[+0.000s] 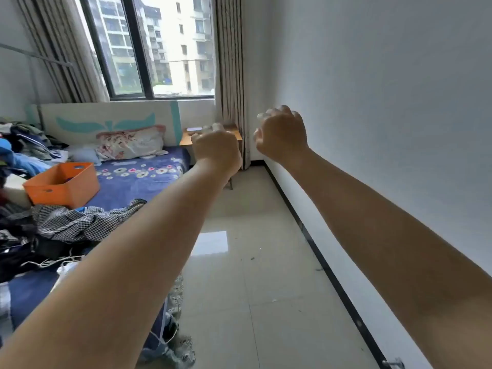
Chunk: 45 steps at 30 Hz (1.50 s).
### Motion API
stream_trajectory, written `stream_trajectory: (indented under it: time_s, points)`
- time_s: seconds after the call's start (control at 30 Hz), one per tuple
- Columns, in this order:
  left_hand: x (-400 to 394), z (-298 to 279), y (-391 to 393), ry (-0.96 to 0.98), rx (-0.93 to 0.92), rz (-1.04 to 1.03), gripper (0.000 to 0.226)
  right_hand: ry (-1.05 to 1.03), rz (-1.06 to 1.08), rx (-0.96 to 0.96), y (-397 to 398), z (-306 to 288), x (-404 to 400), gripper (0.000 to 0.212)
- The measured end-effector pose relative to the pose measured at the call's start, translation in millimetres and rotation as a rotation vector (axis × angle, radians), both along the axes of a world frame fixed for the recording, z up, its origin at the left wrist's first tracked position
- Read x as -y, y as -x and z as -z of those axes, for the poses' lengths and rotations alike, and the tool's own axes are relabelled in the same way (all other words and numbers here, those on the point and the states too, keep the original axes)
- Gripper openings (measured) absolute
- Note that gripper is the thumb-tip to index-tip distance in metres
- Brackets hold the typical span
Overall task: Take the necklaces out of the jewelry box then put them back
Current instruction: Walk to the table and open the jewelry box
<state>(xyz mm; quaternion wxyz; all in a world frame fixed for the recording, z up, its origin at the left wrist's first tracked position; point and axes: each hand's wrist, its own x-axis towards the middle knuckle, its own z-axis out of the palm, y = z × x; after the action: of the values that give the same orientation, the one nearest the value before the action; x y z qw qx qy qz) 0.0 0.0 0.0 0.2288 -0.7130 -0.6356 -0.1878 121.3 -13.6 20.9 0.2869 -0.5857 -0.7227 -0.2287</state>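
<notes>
Bed point(138, 182) along the left with an orange bin point(62, 183) near its left edge, left hand point(216, 149) and right hand point(282, 133) raised as loose fists, fingers curled together on nothing visible, no necklaces or box discernible.

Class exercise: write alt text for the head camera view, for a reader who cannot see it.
Two bare arms stretch forward, left hand and right hand curled into loose fists holding nothing visible. A cluttered bed with an orange bin lies left; no jewelry box is identifiable.
</notes>
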Motion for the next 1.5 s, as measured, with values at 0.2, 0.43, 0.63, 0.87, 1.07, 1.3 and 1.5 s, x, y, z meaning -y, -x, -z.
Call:
stream_trajectory:
  time_s: [0.2, 0.43, 0.63, 0.87, 1.07, 1.3, 1.5]
  points:
    - [-121, 50, -21, 0.329, -0.017, -0.083, 0.033, 0.203, -0.002, -0.005, -28, 47, -124, 0.025]
    - [-251, 79, -25, 0.463, 0.008, -0.119, 0.030, 0.388, -0.021, -0.072, -54, 89, -280, 0.023]
    - [-377, 105, 4, 0.517, 0.026, -0.198, 0.029, 0.491, -0.046, -0.119, -44, 131, -417, 0.022]
    - [-550, 127, 52, 0.592, 0.013, -0.225, 0.030, 0.553, -0.057, -0.080, -5, 151, -593, 0.026]
    - [-711, 135, 79, 0.576, 0.003, -0.203, 0.029, 0.558, -0.059, -0.054, 22, 159, -744, 0.025]
    - [-915, 149, 90, 0.541, -0.018, -0.136, 0.025, 0.519, -0.072, -0.018, 28, 167, -948, 0.028]
    - [-1084, 145, 108, 0.521, -0.019, -0.127, 0.026, 0.516, -0.112, -0.027, 38, 167, -1125, 0.026]
